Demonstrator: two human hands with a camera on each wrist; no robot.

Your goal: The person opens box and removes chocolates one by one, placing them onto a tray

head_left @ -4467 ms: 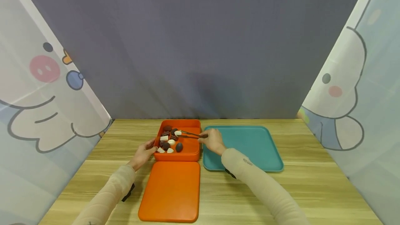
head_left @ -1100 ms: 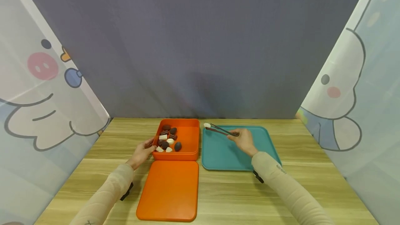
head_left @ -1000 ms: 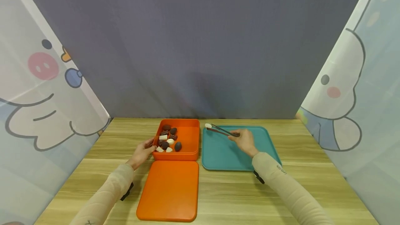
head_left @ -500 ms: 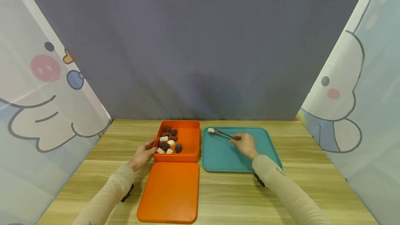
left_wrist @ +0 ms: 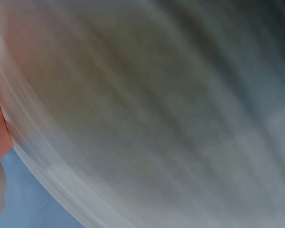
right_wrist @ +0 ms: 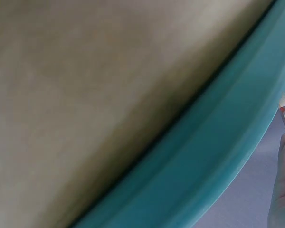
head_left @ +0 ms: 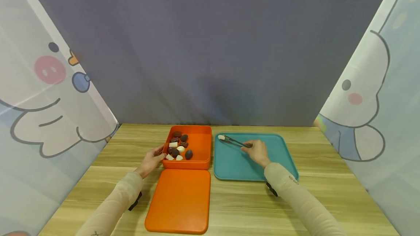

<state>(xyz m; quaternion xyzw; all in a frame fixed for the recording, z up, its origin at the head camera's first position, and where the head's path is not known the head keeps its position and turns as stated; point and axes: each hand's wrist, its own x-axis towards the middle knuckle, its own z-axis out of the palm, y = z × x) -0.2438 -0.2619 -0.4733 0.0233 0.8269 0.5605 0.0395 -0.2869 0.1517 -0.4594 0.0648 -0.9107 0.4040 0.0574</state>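
Note:
In the head view my right hand [head_left: 257, 152] grips a pair of dark tongs [head_left: 235, 142] above the teal tray [head_left: 249, 163]. The tong tips are around a small white chocolate-like piece [head_left: 221, 137], low over the tray's far left corner; whether it touches the tray I cannot tell. My left hand [head_left: 151, 161] holds the left wall of an orange box [head_left: 198, 165], thumb at the rim. Inside the box, mostly on its left side, lie several dark brown and white pieces, among them a dark egg-shaped one [head_left: 188, 154] and a white one [head_left: 180, 149].
The orange lid [head_left: 178, 201] lies flat in front of the box. The tray stands just right of the box on a wood-grain table [head_left: 328, 192]. A grey backdrop [head_left: 213, 46] rises behind the table, with printed cartoon curtains at both sides. The left wrist view is mostly blurred.
My right hand has carried the white piece in the tongs out of the box, rightwards to the tray, then lowered it at the far left corner. The left hand stays at the box.

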